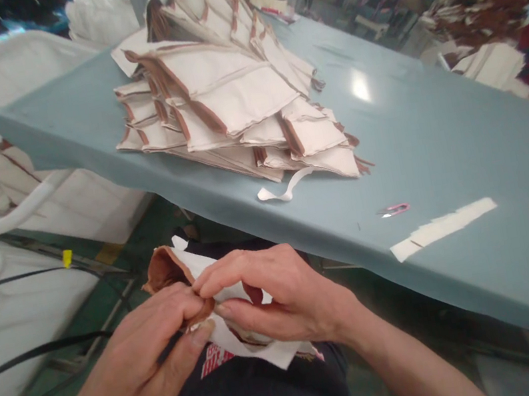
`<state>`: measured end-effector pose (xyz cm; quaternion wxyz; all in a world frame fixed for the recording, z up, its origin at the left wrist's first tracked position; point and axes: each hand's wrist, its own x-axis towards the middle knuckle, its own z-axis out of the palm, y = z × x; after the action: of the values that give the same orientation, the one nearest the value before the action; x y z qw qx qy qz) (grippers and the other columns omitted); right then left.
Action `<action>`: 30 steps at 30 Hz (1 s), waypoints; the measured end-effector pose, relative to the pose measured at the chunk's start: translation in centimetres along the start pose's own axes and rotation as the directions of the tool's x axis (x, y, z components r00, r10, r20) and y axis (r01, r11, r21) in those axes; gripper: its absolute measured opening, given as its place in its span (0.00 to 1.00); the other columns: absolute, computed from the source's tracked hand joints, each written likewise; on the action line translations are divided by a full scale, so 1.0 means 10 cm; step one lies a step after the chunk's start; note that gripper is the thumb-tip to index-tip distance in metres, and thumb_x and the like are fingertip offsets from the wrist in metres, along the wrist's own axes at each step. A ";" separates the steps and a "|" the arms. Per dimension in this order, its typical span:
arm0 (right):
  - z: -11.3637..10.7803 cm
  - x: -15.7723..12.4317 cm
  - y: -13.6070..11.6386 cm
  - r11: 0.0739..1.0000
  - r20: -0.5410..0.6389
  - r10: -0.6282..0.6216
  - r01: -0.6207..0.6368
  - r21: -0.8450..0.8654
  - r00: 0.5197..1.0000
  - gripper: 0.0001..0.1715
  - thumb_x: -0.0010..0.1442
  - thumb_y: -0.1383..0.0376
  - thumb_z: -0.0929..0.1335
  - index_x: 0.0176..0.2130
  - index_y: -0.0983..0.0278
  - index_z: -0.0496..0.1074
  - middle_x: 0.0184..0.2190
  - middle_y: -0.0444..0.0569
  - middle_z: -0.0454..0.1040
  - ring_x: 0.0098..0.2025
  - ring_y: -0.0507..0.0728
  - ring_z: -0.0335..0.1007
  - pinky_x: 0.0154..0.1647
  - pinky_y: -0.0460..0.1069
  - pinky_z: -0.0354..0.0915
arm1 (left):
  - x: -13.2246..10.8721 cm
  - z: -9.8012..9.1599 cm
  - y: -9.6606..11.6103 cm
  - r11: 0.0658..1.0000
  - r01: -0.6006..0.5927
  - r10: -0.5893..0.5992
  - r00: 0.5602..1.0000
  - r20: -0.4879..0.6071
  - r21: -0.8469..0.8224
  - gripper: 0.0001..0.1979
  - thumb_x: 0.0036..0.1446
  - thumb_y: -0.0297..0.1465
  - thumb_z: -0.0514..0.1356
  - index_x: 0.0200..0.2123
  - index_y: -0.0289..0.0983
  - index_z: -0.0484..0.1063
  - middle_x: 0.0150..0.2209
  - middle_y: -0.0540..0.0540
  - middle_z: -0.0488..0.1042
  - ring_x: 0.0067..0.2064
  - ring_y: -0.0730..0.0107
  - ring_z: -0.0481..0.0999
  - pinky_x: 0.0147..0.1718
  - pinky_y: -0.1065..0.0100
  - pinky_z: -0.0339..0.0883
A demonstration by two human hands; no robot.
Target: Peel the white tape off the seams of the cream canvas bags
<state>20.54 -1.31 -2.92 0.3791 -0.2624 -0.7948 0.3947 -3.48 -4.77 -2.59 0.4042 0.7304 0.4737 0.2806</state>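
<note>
My left hand and my right hand meet over my lap, below the near edge of the blue-grey table. Both pinch a small cream fabric piece with brown lining, fingers closed on its folded edge. The piece's brown inner side shows at the upper left, and its cream part hangs under my right hand. On the table lies a fanned pile of similar cream and brown fabric pieces.
A loose white strip lies by the pile. Small pink thread snips and a white jagged paper strip rest near the table's front edge. White bins with more pieces stand at the left, black cables below them.
</note>
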 end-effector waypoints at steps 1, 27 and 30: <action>-0.01 0.01 0.01 0.998 0.005 -0.050 0.051 -0.030 0.999 0.07 0.82 0.64 0.68 0.54 0.61 0.77 0.54 0.52 0.89 0.52 0.54 0.88 0.50 0.46 0.79 | 0.00 -0.02 -0.01 1.000 -0.001 0.001 1.000 0.020 -0.001 0.17 0.78 0.40 0.58 0.33 0.46 0.77 0.35 0.54 0.82 0.39 0.64 0.79 0.46 0.71 0.71; -0.19 0.11 -0.05 0.869 0.147 -0.036 0.104 -0.484 0.988 0.14 0.76 0.66 0.68 0.35 0.57 0.74 0.40 0.46 0.89 0.35 0.55 0.76 0.35 0.52 0.65 | 0.15 0.10 -0.04 0.996 0.045 -0.031 0.984 0.173 -0.082 0.22 0.76 0.39 0.58 0.26 0.41 0.72 0.23 0.56 0.73 0.24 0.73 0.69 0.24 0.71 0.60; -0.20 0.15 -0.02 0.928 0.135 0.044 0.010 -0.374 0.990 0.12 0.72 0.68 0.67 0.34 0.57 0.72 0.39 0.47 0.88 0.39 0.56 0.80 0.43 0.52 0.73 | 0.14 0.12 -0.04 0.989 0.046 -0.028 0.991 0.133 -0.139 0.23 0.75 0.39 0.59 0.24 0.41 0.69 0.21 0.57 0.70 0.22 0.74 0.63 0.21 0.70 0.54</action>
<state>21.27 0.55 -1.37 0.2617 -0.3079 -0.8778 0.2572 -2.22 -3.78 -3.52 0.4906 0.7077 0.4384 0.2575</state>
